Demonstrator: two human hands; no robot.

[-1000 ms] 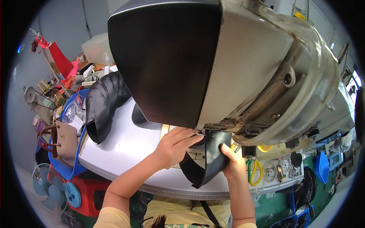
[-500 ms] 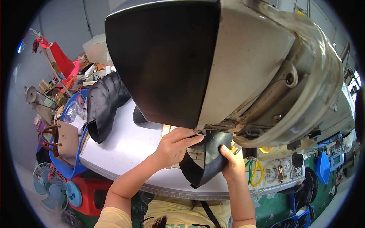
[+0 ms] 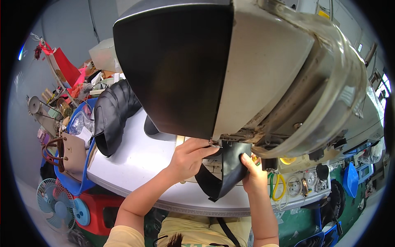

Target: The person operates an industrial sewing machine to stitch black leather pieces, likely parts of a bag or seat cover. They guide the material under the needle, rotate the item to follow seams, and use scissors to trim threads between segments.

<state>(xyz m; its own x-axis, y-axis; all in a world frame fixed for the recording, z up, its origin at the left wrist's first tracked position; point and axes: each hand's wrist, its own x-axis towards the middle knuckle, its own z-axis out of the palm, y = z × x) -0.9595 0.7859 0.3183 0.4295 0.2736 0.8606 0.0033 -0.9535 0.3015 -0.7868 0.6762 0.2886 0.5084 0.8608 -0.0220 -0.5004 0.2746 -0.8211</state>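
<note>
A curved strip of black leather (image 3: 233, 164) hangs in a loop over the table's front, its upper end under the head of a big sewing machine (image 3: 263, 70). My left hand (image 3: 187, 159) pinches the strip's upper edge close to the needle area; the fingertips are partly hidden there by the machine. On the strip's right side, my right hand (image 3: 255, 178) grips it with the thumb on the outer face and the fingers behind. A pile of similar black leather pieces (image 3: 117, 113) lies on the white table (image 3: 127, 164) to the left, and one more dark piece (image 3: 150, 126) shows partly behind the machine.
A blue bin (image 3: 84, 181) stands at the table's left end with a beige handbag (image 3: 76, 152). Below are a blue fan (image 3: 61, 209) and a red stool (image 3: 96, 210). Yellow and green rings (image 3: 280, 187) hang by the table's right front edge.
My right hand has shifted slightly up and to the right along the strip, and the loop's lower end has risen a little. My left hand stays nearly in place by the needle area.
</note>
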